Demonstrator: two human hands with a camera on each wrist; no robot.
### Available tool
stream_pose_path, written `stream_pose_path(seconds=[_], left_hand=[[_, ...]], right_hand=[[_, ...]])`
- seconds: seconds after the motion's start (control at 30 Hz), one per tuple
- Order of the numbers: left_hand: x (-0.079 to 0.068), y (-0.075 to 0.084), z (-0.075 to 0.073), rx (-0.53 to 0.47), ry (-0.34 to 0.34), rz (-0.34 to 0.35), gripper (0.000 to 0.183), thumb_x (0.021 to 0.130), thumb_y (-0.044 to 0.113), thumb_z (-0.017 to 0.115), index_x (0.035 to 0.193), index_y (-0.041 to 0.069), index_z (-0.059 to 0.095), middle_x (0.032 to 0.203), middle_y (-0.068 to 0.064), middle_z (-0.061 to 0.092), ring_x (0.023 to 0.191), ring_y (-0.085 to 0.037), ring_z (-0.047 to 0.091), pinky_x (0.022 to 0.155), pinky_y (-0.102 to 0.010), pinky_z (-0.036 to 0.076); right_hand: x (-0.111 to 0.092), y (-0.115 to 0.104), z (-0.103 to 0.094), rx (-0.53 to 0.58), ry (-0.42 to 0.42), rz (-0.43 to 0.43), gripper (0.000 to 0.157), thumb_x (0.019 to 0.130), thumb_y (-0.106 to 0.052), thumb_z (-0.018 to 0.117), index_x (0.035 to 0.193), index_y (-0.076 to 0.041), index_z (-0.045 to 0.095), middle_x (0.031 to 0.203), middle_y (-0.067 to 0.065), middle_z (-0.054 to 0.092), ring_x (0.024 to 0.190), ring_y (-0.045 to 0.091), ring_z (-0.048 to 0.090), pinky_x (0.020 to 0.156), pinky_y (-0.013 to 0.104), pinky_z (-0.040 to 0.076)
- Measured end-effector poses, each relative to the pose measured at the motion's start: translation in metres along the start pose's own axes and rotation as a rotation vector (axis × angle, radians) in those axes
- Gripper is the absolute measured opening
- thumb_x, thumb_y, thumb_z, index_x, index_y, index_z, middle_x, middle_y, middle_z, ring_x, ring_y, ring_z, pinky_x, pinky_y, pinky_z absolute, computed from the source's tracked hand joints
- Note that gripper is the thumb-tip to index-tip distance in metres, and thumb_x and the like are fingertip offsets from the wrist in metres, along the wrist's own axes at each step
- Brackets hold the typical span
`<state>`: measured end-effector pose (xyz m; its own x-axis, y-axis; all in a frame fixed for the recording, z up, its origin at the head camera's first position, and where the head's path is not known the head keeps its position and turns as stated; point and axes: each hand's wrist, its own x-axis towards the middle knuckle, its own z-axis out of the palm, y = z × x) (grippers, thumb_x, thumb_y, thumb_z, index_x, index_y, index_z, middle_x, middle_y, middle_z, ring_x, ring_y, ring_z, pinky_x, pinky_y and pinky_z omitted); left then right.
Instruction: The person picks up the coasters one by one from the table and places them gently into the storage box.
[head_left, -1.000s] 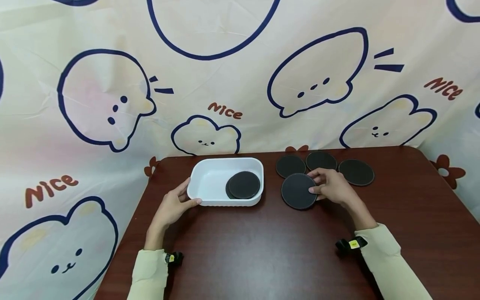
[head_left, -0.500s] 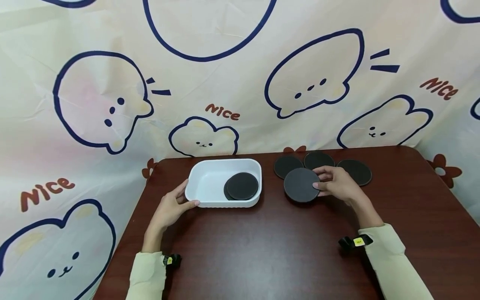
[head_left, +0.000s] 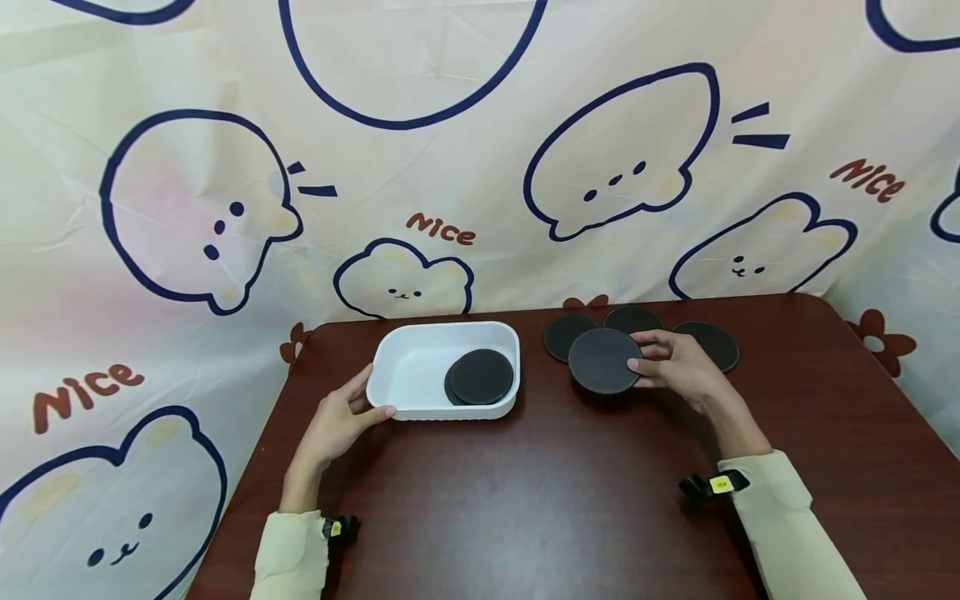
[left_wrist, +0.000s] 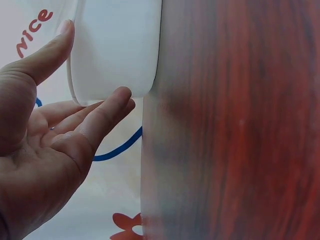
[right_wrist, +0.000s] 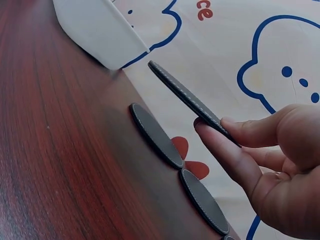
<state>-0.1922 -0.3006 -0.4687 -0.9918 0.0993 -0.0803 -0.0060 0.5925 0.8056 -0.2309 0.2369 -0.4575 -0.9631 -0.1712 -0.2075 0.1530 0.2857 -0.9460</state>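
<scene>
A white rectangular tray stands at the back left of the table, with black round coasters overlapping inside its right half. My left hand holds the tray's front left corner, thumb at the front and fingers along the left end; the left wrist view shows thumb and fingertips against the white wall. Between thumb and fingers, my right hand pinches a black coaster by its right edge. In the right wrist view this coaster is tilted, raised off the table, with pale stitching round its rim.
Three more coasters lie at the back edge: one on the left, one in the middle and one on the right, partly behind my right hand. A patterned cloth hangs behind the brown table.
My right hand has raised the pinched coaster off the table and shifted it slightly back, tilting it. My left hand keeps its place at the tray. The head view has shifted slightly.
</scene>
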Motion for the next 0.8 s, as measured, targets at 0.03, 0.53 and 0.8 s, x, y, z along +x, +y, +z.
stream_pose_path(seconds=[0.03, 0.53, 0.8], left_hand=[[-0.0001, 0.0000, -0.0001, -0.001, 0.000, 0.001, 0.095, 0.097, 0.026, 0.083, 0.171, 0.010, 0.025, 0.170, -0.023, 0.039, 0.146, -0.038, 0.056, 0.105, -0.041, 0.059], [-0.0004, -0.0011, 0.0002, -0.004, 0.002, 0.005, 0.096, 0.097, 0.027, 0.083, 0.171, 0.010, 0.026, 0.170, -0.023, 0.039, 0.146, -0.038, 0.056, 0.105, -0.040, 0.059], [-0.0003, -0.0005, -0.0003, 0.003, 0.004, 0.001, 0.097, 0.097, 0.027, 0.083, 0.171, 0.008, 0.025, 0.171, -0.022, 0.038, 0.147, -0.038, 0.055, 0.106, -0.042, 0.058]], right_hand=[[0.0001, 0.0001, -0.0001, 0.008, 0.003, 0.000, 0.065, 0.105, -0.006, 0.069, 0.162, 0.002, 0.040, 0.137, 0.031, 0.060, 0.090, 0.011, 0.079, 0.086, 0.034, 0.067], [-0.0013, 0.0010, -0.0044, 0.135, -0.015, 0.021, 0.066, 0.108, -0.007, 0.064, 0.165, 0.001, 0.034, 0.130, 0.016, 0.067, 0.093, 0.007, 0.079, 0.089, 0.028, 0.065], [-0.0022, -0.0014, -0.0070, 0.215, -0.026, 0.018, 0.064, 0.108, -0.008, 0.063, 0.164, 0.002, 0.035, 0.113, -0.003, 0.072, 0.096, 0.007, 0.079, 0.091, 0.028, 0.064]])
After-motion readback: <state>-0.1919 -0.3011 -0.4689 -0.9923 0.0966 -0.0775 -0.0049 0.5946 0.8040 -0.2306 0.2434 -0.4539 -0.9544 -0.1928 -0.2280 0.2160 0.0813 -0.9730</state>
